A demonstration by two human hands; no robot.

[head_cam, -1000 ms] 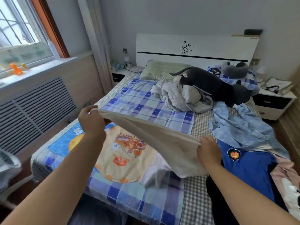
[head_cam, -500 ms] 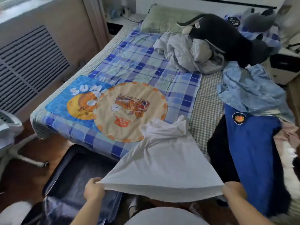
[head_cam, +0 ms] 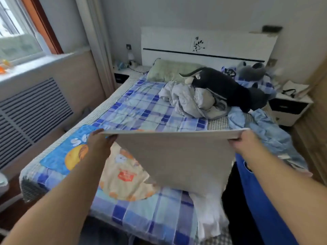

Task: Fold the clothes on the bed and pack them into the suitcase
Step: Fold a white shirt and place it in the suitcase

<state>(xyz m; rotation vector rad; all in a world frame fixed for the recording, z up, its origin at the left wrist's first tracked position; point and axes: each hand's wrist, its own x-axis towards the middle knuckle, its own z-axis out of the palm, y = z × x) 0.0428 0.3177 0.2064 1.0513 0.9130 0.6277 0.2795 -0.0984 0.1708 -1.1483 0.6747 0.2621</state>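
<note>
over bed (head_cam: 145,110), left hand (head_cam: 99,145), right hand (head_cam: 246,144) gripping white garment (head_cam: 178,156)

Garment (head_cam: 177,156) stretched taut between left hand (head_cam: 99,144) and right hand (head_cam: 242,142), held above near half of bed (head_cam: 141,110); its lower end trails onto the bed's near edge. Round printed cloth (head_cam: 123,175) on bed beneath and left of it. Crumpled bedding (head_cam: 192,99) behind, plush toy (head_cam: 226,85) on top. Pillow (head_cam: 169,70) against headboard (head_cam: 177,45). Clothes pile (head_cam: 265,128) right of garment. Nightstand (head_cam: 290,106) right of bed; window (head_cam: 17,32) far left.
</note>
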